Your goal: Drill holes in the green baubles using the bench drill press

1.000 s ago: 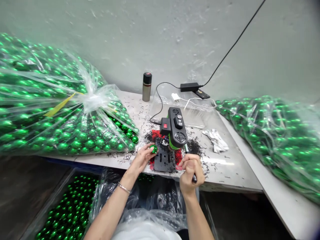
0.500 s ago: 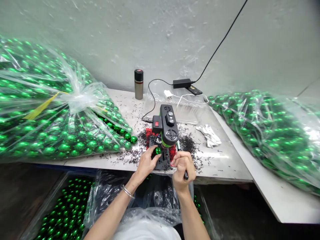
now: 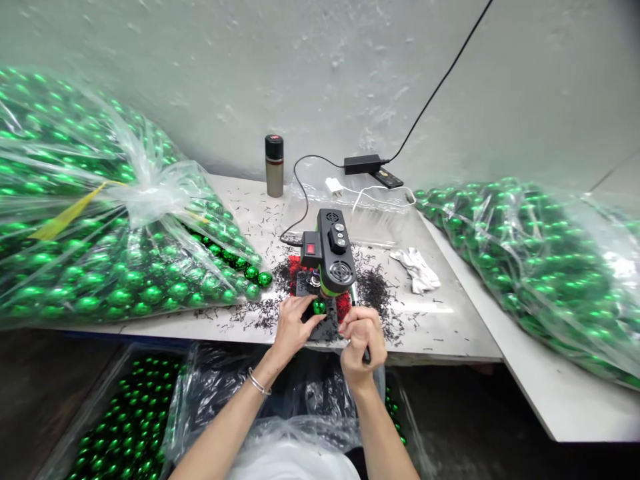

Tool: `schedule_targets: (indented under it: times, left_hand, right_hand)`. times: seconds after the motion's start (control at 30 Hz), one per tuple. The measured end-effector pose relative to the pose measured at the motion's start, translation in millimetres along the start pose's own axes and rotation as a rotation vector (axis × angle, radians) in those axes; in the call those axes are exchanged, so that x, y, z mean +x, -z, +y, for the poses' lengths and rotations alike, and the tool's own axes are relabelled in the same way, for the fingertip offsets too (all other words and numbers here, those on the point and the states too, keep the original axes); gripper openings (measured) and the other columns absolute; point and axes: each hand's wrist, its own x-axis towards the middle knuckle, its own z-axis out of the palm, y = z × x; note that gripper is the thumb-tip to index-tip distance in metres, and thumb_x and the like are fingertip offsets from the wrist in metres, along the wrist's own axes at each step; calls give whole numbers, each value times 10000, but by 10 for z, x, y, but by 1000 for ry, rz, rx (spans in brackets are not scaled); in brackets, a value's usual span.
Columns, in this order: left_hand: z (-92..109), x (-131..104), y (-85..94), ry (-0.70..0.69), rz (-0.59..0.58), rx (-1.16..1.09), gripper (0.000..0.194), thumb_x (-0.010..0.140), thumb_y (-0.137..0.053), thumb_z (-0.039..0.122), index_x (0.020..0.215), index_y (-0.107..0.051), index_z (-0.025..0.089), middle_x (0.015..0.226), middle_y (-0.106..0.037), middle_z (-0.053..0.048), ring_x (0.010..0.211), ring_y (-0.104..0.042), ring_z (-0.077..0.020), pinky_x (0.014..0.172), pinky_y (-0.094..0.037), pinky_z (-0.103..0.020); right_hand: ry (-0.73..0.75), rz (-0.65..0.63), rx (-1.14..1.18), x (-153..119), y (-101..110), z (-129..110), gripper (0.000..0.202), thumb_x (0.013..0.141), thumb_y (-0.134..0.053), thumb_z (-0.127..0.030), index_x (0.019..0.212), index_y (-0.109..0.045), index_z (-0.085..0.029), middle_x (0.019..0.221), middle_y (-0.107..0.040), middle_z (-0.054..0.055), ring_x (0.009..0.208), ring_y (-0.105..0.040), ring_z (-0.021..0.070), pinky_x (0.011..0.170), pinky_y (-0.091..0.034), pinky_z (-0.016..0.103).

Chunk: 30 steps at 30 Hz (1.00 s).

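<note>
Under the head of a small black bench drill press [image 3: 336, 243], my left hand [image 3: 293, 327] pinches a shiny green bauble [image 3: 319, 307] between thumb and fingers. My right hand [image 3: 364, 340] is closed around the press's lever handle [image 3: 367, 356], mostly hidden by the fingers. A red rocker switch [image 3: 311, 249] sits on the machine's left side. Red bits [image 3: 343, 305] and heaps of thin black pieces [image 3: 373, 287] surround the base [image 3: 327, 327]. The contact between the press and the bauble is hard to make out.
Clear bags of green baubles lie at left [image 3: 60, 267] and right [image 3: 530, 253]. Behind the press are a bottle [image 3: 275, 167], a power adapter [image 3: 363, 164], a clear plastic tray [image 3: 385, 230] and white gloves [image 3: 417, 270]. Below the table edge is a bauble-filled bin [image 3: 125, 420].
The bauble in my left hand has shifted slightly down and right, beneath the press head. My right hand has moved slightly left, still on the lever. The view has shifted a little.
</note>
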Motion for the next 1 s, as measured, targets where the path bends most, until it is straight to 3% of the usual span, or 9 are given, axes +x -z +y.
schedule_targets:
  times: [0.17,0.4,0.7,0.87,1.0]
  left_hand:
    - [15,-6,-1,-5,0,0,295,858,-728,320,1120,-681,191,1028,-747,-88,960,-651,-257,908,-458,-428]
    - [9,-16,-10,-2,1,-17,289,871,-711,318,1127,-673,191,1007,-738,-82,956,-643,-253,917,-458,-427]
    - [10,-10,-1,-21,4,-41,270,879,-699,313,1115,-668,185,990,-728,-84,934,-640,-251,899,-471,-433]
    - [5,35,-39,-23,34,-53,270,856,-725,301,1093,-683,179,983,-731,-89,921,-649,-254,900,-485,-449]
    - [20,-17,1,-16,79,-75,265,865,-712,322,1097,-687,195,977,-734,-83,924,-656,-255,898,-497,-446]
  right_hand:
    - [118,13,-26,-157,-46,203,298,971,-363,-179,691,-458,-213,747,-540,-10,655,-552,122,748,-498,354]
    - [123,65,-28,-263,-124,325,353,1010,-291,-252,689,-434,-223,742,-507,-16,668,-560,133,873,-494,436]
    - [225,-22,-90,-250,-107,383,315,1002,-328,-238,715,-457,-219,765,-528,-12,701,-586,130,808,-506,378]
    - [170,41,-51,-75,-80,206,347,991,-334,-188,654,-414,-211,720,-504,-15,659,-544,118,702,-466,324]
    - [-60,56,-30,246,-16,-118,335,978,-397,-177,646,-430,-210,684,-495,-15,638,-526,119,590,-392,280]
